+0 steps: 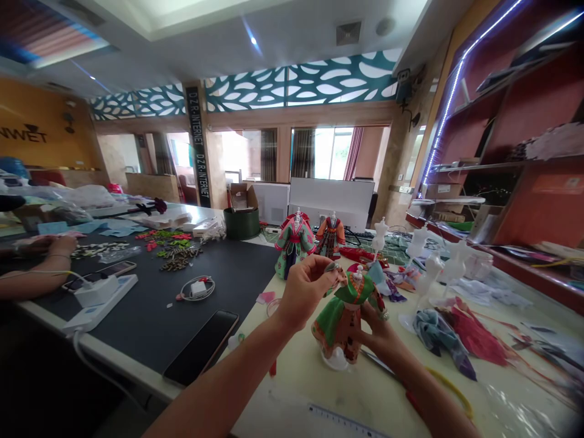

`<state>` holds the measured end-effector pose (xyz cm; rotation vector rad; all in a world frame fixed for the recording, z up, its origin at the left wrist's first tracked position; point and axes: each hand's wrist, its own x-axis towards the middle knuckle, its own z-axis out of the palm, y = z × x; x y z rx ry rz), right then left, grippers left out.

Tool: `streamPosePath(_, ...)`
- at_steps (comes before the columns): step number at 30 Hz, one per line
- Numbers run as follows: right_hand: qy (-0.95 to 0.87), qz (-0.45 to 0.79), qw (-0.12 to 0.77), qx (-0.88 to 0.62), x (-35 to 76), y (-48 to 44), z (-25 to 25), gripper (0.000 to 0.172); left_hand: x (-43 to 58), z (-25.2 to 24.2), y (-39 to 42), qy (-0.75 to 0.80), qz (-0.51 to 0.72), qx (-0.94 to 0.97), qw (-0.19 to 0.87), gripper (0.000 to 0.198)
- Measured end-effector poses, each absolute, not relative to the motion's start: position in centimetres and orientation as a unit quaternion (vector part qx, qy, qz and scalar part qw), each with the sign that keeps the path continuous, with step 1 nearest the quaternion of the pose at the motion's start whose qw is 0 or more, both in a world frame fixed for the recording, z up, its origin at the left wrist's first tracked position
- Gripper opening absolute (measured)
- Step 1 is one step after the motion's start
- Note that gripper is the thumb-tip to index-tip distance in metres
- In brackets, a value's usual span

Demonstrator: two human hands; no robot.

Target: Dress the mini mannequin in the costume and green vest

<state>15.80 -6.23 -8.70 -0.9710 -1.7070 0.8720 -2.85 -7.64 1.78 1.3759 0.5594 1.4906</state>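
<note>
In front of me a small white dress-form mannequin (359,271) stands on a clear round base (336,359). It wears a miniature green and orange dress (336,325) with a patterned collar. My left hand (306,291) is closed in a pinch at the dress's upper left side, on what looks like its sleeve edge. From the right, my right hand (375,325) is wrapped round the side of the dress, and some of its fingers are hidden behind it. Scissors (381,362) lie partly under my right forearm. A ruler (342,421) lies nearer me.
Two dressed mannequins (295,240) stand behind. Several bare white mannequins (431,274) and fabric scraps (479,331) are on the right. On the dark mat lie a phone (201,347), a coiled cable (197,288) and small coloured pieces (176,237). Another person's hands (59,246) work at far left.
</note>
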Motion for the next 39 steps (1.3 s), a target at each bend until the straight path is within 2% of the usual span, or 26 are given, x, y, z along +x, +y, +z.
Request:
streamPosePath(1, -0.69, 0.364, 0.481, -0.399, 16.5, -6.2, -8.9, 0.052, -2.8, 1.8, -7.6, 0.234, 0.616, 0.569, 0.493, 0.007)
streamPosePath(3, -0.638, 0.348, 0.549, -0.413, 17.8, -6.3, -9.0, 0.054, -2.6, 1.8, -7.5, 0.242, 0.617, 0.569, 0.487, 0.007)
streamPosePath(5, -0.58, 0.279, 0.632, -0.432, 18.7, -6.8, -8.0, 0.051, -2.6, 1.8, -7.4, 0.245, 0.616, 0.574, 0.481, 0.007)
streamPosePath(7, -0.577, 0.173, 0.662, -0.446, 18.8, -7.8, -5.9, 0.043, -2.6, 1.8, -7.5, 0.246, 0.616, 0.585, 0.467, 0.007)
streamPosePath(9, -0.647, 0.062, 0.622, -0.436, 18.1, -9.0, -3.0, 0.038, -2.7, 1.8, -7.6, 0.256, 0.615, 0.61, 0.428, 0.007)
streamPosePath(11, -0.735, -0.03, 0.541, -0.406, 16.9, -9.7, -0.1, 0.04, -2.8, 1.9, -7.8, 0.274, 0.617, 0.644, 0.36, 0.009)
streamPosePath(14, -0.832, -0.086, 0.408, -0.367, 15.0, -9.6, 2.8, 0.047, -3.0, 2.2, -8.2, 0.276, 0.618, 0.691, 0.252, 0.011)
streamPosePath(16, -0.852, -0.1, 0.366, -0.36, 14.1, -9.0, 3.4, 0.039, -3.0, 2.3, -8.5, 0.261, 0.611, 0.716, 0.213, 0.014)
streamPosePath(19, -0.844, -0.086, 0.396, -0.351, 13.3, -8.0, 2.9, 0.019, -2.9, 1.9, -8.6, 0.238, 0.598, 0.738, 0.204, 0.017)
streamPosePath(23, -0.789, 0.035, 0.493, -0.364, 13.2, -7.6, 1.6, 0.012, -2.9, -0.7, -8.0, 0.263, 0.674, 0.65, 0.232, 0.014)
streamPosePath(26, -0.761, 0.108, 0.523, -0.368, 13.3, -7.8, 1.2, 0.012, -2.5, -3.3, -7.8, 0.301, 0.673, 0.631, 0.241, 0.008)
streamPosePath(29, -0.754, 0.123, 0.528, -0.371, 13.3, -7.9, 1.1, 0.011, -1.6, -4.9, -8.2, 0.317, 0.668, 0.629, 0.24, 0.012)
streamPosePath(33, -0.751, 0.121, 0.536, -0.366, 13.3, -7.9, 1.0, 0.009, -0.2, -4.9, -8.6, 0.319, 0.69, 0.62, 0.195, 0.018)
streamPosePath(39, -0.747, 0.128, 0.543, -0.362, 13.9, -8.0, 0.6, 0.01, 1.1, -5.0, -8.4, 0.309, 0.703, 0.604, 0.213, 0.01)
